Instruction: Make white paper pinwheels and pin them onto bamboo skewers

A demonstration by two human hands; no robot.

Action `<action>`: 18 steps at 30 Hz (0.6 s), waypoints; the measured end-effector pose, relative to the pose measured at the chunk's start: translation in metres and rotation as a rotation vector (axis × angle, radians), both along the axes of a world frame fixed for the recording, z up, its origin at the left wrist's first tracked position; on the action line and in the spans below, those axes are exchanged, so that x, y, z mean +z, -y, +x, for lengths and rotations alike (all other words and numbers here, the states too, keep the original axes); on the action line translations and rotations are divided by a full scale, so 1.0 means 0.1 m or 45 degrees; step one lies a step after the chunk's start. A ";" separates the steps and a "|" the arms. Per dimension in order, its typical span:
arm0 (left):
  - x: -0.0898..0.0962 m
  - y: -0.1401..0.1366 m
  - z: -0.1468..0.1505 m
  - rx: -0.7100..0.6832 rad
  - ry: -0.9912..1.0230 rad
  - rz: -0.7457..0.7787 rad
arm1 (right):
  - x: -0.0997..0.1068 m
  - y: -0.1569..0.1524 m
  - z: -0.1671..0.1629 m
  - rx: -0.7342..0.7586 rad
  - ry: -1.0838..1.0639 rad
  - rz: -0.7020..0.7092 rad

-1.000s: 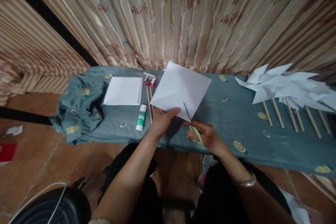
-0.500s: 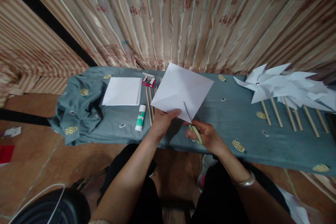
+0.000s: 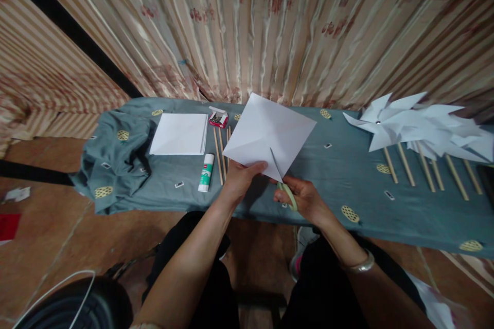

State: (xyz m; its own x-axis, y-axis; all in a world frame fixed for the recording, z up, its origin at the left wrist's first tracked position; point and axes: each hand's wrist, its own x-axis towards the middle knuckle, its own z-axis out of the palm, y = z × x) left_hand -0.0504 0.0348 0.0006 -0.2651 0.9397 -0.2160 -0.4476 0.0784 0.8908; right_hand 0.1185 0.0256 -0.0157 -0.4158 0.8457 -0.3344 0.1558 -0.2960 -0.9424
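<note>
Beyond the left hand and the right hand, a pleated beige curtain with reddish print. Under both hands and far out to either side, a grey-teal cloth with yellow pineapple motifs. Well to the right of the right hand, overlapping white pinwheels, with pale stems pointing nearward. Just ahead of the hands and mostly between them, held up over the cloth with one corner pointing away, a faintly creased sheet of paper. Farther left and beyond the left hand, a flat stack of paper.

In the left hand, the sheet's near edge pinched, thumb on top, fingers hidden beneath. In the right hand, green-handled scissors, fingers curled around the grip; one blade over the near corner, cannot tell how wide apart from the other. Left of the left hand, slim wooden sticks, then a glue stick. Beyond the sticks, an opened red box of tiny metallic pieces.
</note>
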 end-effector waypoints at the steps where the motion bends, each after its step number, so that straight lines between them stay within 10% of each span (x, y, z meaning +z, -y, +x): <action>1: 0.00 0.00 0.00 -0.005 0.001 -0.005 | 0.00 0.00 0.00 -0.004 -0.003 -0.008; 18: 0.00 0.02 0.03 -0.059 -0.002 -0.009 | -0.02 -0.02 0.01 -0.012 -0.034 -0.011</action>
